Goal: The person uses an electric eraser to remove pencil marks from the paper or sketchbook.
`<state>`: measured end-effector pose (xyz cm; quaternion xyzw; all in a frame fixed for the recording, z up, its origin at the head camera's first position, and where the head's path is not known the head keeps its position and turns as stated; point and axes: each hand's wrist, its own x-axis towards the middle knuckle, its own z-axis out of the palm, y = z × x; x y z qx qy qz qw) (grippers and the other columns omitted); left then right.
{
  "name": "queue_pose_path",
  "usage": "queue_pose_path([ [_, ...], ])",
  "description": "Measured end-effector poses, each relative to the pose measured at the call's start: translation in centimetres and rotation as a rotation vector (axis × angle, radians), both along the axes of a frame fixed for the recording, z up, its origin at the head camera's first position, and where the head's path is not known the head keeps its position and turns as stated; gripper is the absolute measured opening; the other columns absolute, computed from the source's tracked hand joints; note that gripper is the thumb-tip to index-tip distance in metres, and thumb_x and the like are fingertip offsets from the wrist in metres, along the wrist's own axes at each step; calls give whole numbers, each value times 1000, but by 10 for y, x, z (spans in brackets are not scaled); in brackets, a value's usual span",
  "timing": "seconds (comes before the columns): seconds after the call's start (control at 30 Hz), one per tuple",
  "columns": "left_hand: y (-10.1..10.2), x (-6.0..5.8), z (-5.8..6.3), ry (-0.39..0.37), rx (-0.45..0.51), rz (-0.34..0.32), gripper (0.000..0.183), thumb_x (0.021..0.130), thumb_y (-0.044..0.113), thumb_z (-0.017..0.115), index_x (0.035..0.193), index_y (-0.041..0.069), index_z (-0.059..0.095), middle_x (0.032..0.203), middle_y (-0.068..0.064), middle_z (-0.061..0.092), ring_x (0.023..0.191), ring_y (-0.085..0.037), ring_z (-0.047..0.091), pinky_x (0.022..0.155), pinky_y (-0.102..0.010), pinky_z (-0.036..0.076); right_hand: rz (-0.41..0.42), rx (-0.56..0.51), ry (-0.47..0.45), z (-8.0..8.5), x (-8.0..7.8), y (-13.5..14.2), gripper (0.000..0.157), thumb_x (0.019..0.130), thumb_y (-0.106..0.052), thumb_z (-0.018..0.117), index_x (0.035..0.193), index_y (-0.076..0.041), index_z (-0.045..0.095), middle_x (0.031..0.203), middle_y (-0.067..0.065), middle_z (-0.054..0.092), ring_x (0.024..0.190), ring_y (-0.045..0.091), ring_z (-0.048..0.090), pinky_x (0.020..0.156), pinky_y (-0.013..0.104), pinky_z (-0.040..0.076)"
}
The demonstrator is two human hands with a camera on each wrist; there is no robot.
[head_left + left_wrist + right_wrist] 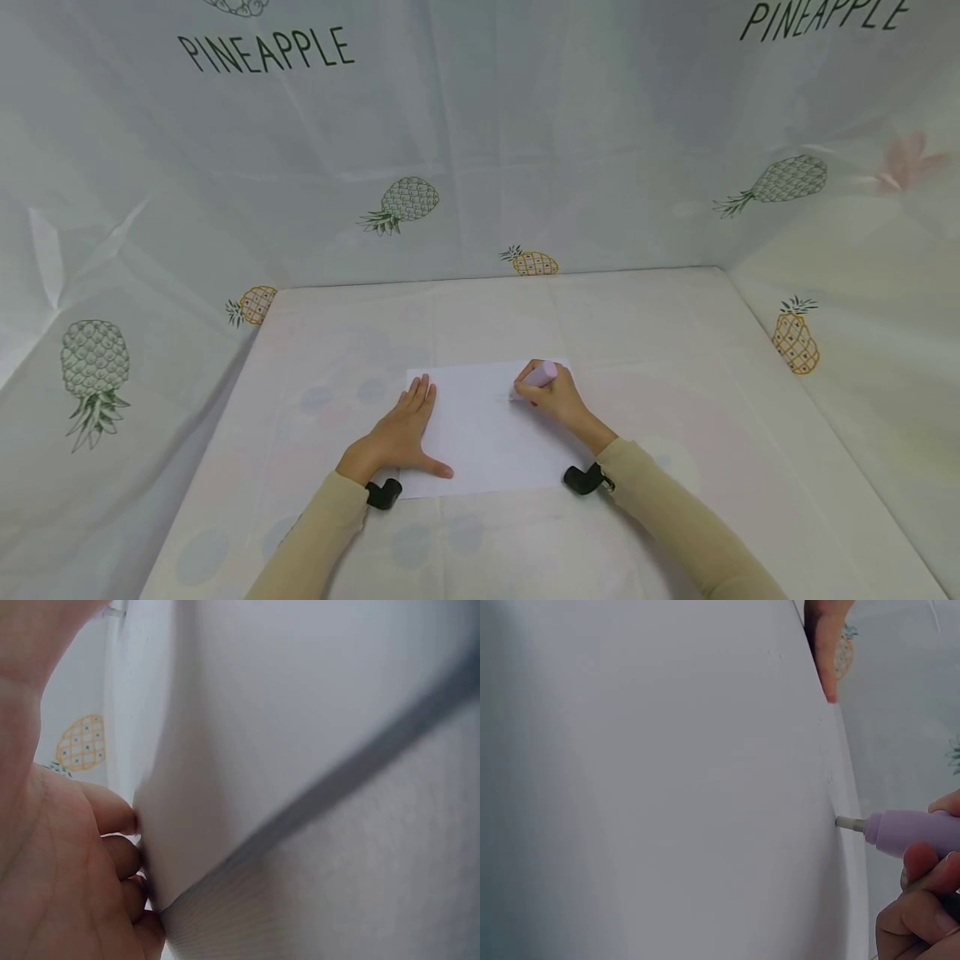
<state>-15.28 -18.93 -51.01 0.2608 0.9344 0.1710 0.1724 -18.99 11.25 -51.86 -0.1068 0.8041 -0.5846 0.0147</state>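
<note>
A white sheet of paper lies on the cloth-covered table. My left hand rests spread on its left edge, thumb out to the right; its fingers touch the sheet in the left wrist view. Near the sheet's upper right, my right hand grips a thick purple electric eraser, tilted with the tip down. In the right wrist view the narrow grey tip of the eraser meets the paper, and small dark specks lie on the sheet. A faint line shows beside the tip in the head view.
The pale tablecloth has faint coloured dots. A pineapple-printed curtain hangs behind the table and along both sides. Dark wrist devices are worn at the left cuff and the right cuff.
</note>
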Motion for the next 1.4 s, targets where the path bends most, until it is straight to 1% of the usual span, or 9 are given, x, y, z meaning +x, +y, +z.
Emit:
queue_pose_path([
  [0.2,0,-1,1,-6,8,2,143,63,73,80,156,-6,6,163,-24,-7,150,-36,-9,121,-49,6,-3,7,-5,-2,-2,2,6,86,-1,71,82,-2,67,76,8,64,59,18,57,54,28,51],
  [0.43,1,0,1,-12,24,6,142,64,71,81,156,-7,7,163,-24,-6,150,-37,-7,120,-50,6,5,-11,11,-2,-2,-2,6,86,0,71,83,1,67,76,8,64,58,17,56,54,27,50],
  [0.63,1,0,-2,-18,0,10,142,64,72,80,157,-5,5,163,-22,-8,151,-34,-9,121,-48,5,16,-28,24,-6,-5,-8,6,85,1,71,81,0,67,70,4,63,55,15,55,51,26,49],
  [0.8,2,0,-2,-17,-4,15,143,63,72,81,157,-5,5,163,-22,-9,150,-34,-9,121,-48,6,26,-28,39,-6,-5,-13,6,85,0,70,80,0,67,68,4,62,55,16,55,51,27,48],
  [1.03,2,0,-2,-23,2,15,143,63,73,80,157,-5,5,164,-21,-8,150,-33,-9,121,-48,5,25,-25,25,-4,-4,-18,6,85,0,70,80,-1,67,72,6,63,56,16,56,52,27,50],
  [1.3,0,0,-3,-12,-3,14,143,63,75,79,157,-4,5,164,-21,-8,150,-34,-9,121,-49,5,16,-20,4,-4,-4,-15,5,85,1,70,81,0,67,65,3,61,54,15,54,50,26,47],
  [1.4,-1,0,-2,-13,0,16,143,63,74,79,157,-4,5,164,-21,-8,150,-34,-9,121,-48,5,19,-27,-9,2,-2,-14,3,84,3,70,82,3,68,65,4,61,54,16,54,50,25,46],
])
